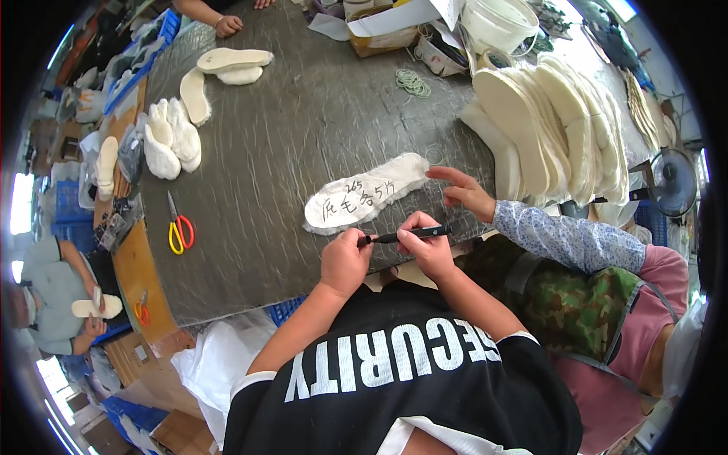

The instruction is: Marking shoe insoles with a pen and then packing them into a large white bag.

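A: Where is the black marker pen (406, 235) right now?

B: Just on the near side of the fleece-edged white insole (367, 199), held level above the grey felt table (303, 136). The left hand (343, 262) pinches the tip end between closed fingers, and the right hand (426, 246) is wrapped shut around the barrel.

A: How would it handle?

B: Light and rigid, I'd judge, with a smooth plastic body that could slip through a loose hold. The barrel's middle looks like the sound place to grasp; the tip end is thin and may be a cap that pulls free.

A: And the insole?

B: It lies flat, handwriting on its upper face, fuzzy pile showing round its rim. Soft and floppy by the look of it, so it is best pressed down or lifted under its middle. A co-worker's hand (464, 193) in a flowered sleeve touches its right end.

A: Anything else close?

B: Left of the insole lie 1 pair of yellow-and-red scissors (180, 230); right of it, a fanned stack of cream insoles (546, 129).
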Action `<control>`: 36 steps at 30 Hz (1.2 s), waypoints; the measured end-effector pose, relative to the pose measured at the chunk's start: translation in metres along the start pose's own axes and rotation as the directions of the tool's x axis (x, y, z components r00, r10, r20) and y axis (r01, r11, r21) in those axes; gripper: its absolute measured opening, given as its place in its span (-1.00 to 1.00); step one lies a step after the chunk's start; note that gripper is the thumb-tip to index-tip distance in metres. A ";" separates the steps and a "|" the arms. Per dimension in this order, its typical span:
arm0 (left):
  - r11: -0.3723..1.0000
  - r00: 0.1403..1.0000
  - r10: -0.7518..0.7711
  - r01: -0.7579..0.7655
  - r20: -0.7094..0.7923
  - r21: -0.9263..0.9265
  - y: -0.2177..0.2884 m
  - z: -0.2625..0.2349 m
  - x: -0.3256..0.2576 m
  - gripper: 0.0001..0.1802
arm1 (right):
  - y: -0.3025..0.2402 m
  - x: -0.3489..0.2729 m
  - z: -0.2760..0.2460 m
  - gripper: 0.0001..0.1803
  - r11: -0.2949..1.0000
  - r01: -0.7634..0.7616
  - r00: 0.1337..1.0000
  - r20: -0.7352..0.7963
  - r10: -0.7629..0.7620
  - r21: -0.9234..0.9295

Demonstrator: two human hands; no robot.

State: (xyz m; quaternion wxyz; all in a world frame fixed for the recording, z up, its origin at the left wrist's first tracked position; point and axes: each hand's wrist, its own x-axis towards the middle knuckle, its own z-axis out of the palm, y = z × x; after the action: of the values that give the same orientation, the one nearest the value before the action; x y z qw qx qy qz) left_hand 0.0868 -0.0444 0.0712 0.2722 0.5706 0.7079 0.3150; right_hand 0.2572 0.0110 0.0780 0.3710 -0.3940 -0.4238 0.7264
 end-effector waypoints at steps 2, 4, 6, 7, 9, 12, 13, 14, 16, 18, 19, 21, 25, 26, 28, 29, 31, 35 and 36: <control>0.997 0.998 0.047 -0.050 0.049 0.057 0.006 -0.004 -0.002 -0.84 | 0.000 -0.004 0.002 -0.86 0.999 -0.033 0.999 -0.024 0.032 -0.017; 0.992 0.987 0.050 -0.067 0.150 0.110 0.012 -0.007 -0.004 -0.81 | -0.003 -0.005 0.002 -0.87 0.998 -0.049 0.999 -0.009 0.049 -0.030; 0.994 0.978 0.059 -0.076 0.200 0.076 0.020 -0.011 -0.005 -0.81 | -0.001 -0.006 -0.002 -0.87 0.993 -0.043 0.999 0.024 0.046 -0.113; 0.997 0.966 0.061 -0.072 0.252 0.036 0.024 -0.014 -0.006 -0.80 | -0.003 -0.008 -0.005 -0.87 0.994 -0.034 0.999 0.025 0.037 -0.107; 0.997 0.951 0.069 -0.072 0.301 -0.002 0.035 -0.022 -0.007 -0.78 | -0.009 -0.014 -0.010 -0.85 0.991 -0.119 0.991 0.056 0.122 -0.053; 0.994 0.807 0.006 -0.067 0.591 0.082 0.054 -0.035 -0.009 -0.65 | -0.009 -0.026 -0.006 -0.74 0.996 -0.071 0.997 0.026 0.073 -0.060; 0.994 0.805 0.006 -0.067 0.593 0.081 0.058 -0.037 -0.011 -0.65 | -0.009 -0.031 -0.004 -0.70 0.991 -0.047 0.999 -0.005 0.047 -0.122; 0.994 0.763 0.007 -0.078 0.647 0.081 0.062 -0.039 -0.011 -0.64 | -0.006 -0.033 -0.002 -0.69 0.992 -0.026 1.000 -0.012 0.024 -0.126; 0.993 0.717 0.007 -0.088 0.697 0.081 0.063 -0.035 -0.014 -0.63 | -0.005 -0.036 0.000 -0.70 0.992 -0.037 0.999 -0.025 0.034 -0.118; 0.994 0.716 0.005 -0.079 0.698 0.075 0.057 -0.024 -0.021 -0.60 | -0.002 -0.038 0.001 -0.73 0.994 -0.044 0.999 -0.017 0.043 -0.103; 0.994 0.719 0.001 -0.077 0.695 0.078 0.056 -0.020 -0.021 -0.60 | 0.002 -0.036 0.000 -0.73 0.994 -0.043 0.999 -0.011 0.042 -0.102; 0.984 0.683 -0.090 -0.050 0.725 0.170 0.059 -0.012 -0.020 -0.62 | 0.009 -0.034 -0.003 -0.73 0.996 -0.083 0.995 -0.064 0.082 -0.014; 0.990 0.728 -0.088 -0.009 0.679 0.138 0.064 -0.009 -0.016 -0.62 | 0.006 -0.023 -0.009 -0.74 0.993 -0.086 0.993 -0.087 0.079 -0.083; 0.995 0.745 -0.060 -0.008 0.664 0.098 0.062 -0.009 -0.010 -0.63 | 0.001 -0.019 -0.010 -0.75 0.991 -0.116 0.988 -0.114 0.108 -0.060; 1.000 0.777 0.007 0.012 0.630 -0.025 0.059 -0.018 0.001 -0.63 | 0.005 -0.011 -0.014 -0.75 0.998 -0.059 0.982 -0.179 0.062 0.019; 1.000 0.792 0.010 0.006 0.610 -0.023 0.049 -0.018 0.010 -0.63 | 0.016 -0.006 -0.030 -0.76 0.992 0.033 0.980 -0.191 -0.057 -0.124; 0.946 0.933 -0.035 0.146 0.358 -0.289 0.001 -0.018 0.026 -0.67 | 0.011 0.001 -0.041 -0.76 0.969 -0.103 0.941 -0.295 0.169 0.224; 0.842 0.853 -0.421 0.494 -0.308 0.216 -0.086 -0.026 0.057 -0.74 | 0.013 0.012 -0.063 -0.69 0.875 0.030 0.975 -0.205 0.080 0.483; 0.863 0.852 -0.479 0.501 -0.210 0.067 -0.105 -0.023 0.059 -0.75 | 0.013 0.015 -0.058 -0.69 0.867 0.009 0.966 -0.227 0.121 0.499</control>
State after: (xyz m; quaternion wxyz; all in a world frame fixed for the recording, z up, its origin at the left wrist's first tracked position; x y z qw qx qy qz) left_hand -0.0095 -0.0052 0.0055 0.2417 0.3543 0.8697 0.2443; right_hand 0.2994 0.0376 0.0433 0.4887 -0.3863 -0.1613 0.7654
